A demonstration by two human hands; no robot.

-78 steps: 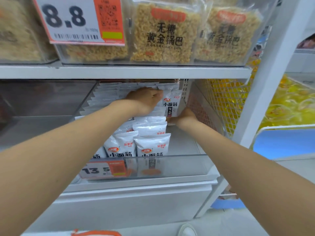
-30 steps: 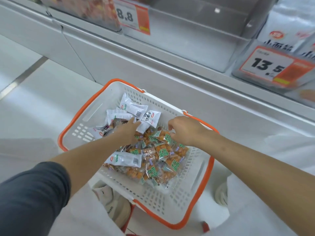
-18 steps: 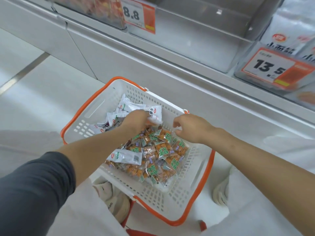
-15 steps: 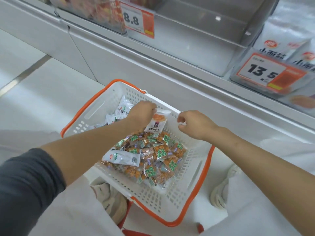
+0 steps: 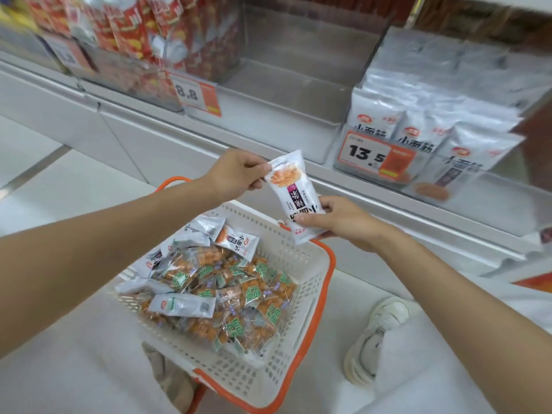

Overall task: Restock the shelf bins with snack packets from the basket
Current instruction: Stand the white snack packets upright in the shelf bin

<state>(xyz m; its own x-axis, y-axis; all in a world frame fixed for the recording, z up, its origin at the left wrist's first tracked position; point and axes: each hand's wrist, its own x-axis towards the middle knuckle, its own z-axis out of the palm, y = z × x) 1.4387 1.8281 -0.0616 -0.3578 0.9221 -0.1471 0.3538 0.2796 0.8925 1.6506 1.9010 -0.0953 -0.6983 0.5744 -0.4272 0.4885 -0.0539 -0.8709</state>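
A white packet [image 5: 294,195] was pinched at its top by the left hand [image 5: 236,174] and gripped at its bottom by the right hand [image 5: 337,221] above the basket's [image 5: 301,264] far edge, and could be dropped if both grips were loosened together.

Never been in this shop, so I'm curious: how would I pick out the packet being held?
Find the white, orange-rimmed basket. Above its far rim, the left hand and right hand pinch opposite ends of one white packet. Unlike those in the basket, it is lifted clear.
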